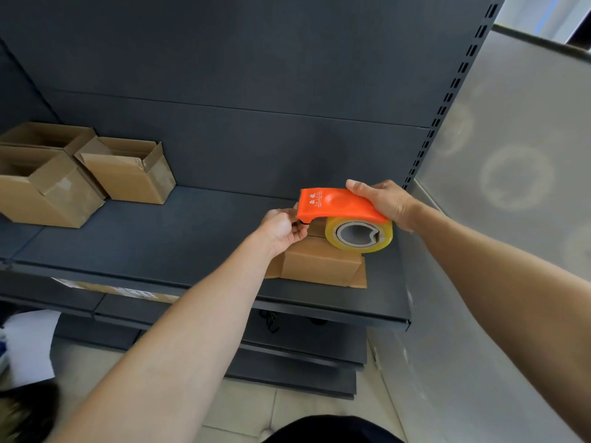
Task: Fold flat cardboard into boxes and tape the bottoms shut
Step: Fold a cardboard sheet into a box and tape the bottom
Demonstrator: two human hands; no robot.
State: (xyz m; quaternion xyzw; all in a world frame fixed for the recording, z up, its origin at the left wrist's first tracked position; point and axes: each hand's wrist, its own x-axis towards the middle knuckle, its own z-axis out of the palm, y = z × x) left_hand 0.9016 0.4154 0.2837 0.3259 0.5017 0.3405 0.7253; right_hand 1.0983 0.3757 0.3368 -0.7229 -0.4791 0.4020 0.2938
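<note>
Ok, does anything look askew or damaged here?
Only slightly: on the dark grey metal shelf, the open brown cardboard boxes at the left sit at mismatched angles, and the front box seems to lean. Nothing looks spilled or broken.

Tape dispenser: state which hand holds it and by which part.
The right hand grips the orange tape dispenser by the rear of its handle, over the tape roll. The left hand pinches at its front tip, tape or plastic unclear.

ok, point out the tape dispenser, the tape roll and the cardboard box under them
tape dispenser [335, 204]: head view, orange top cover.
tape roll [386, 238]: head view, yellowish outer rim.
cardboard box [319, 265]: head view, near side wall.
</note>
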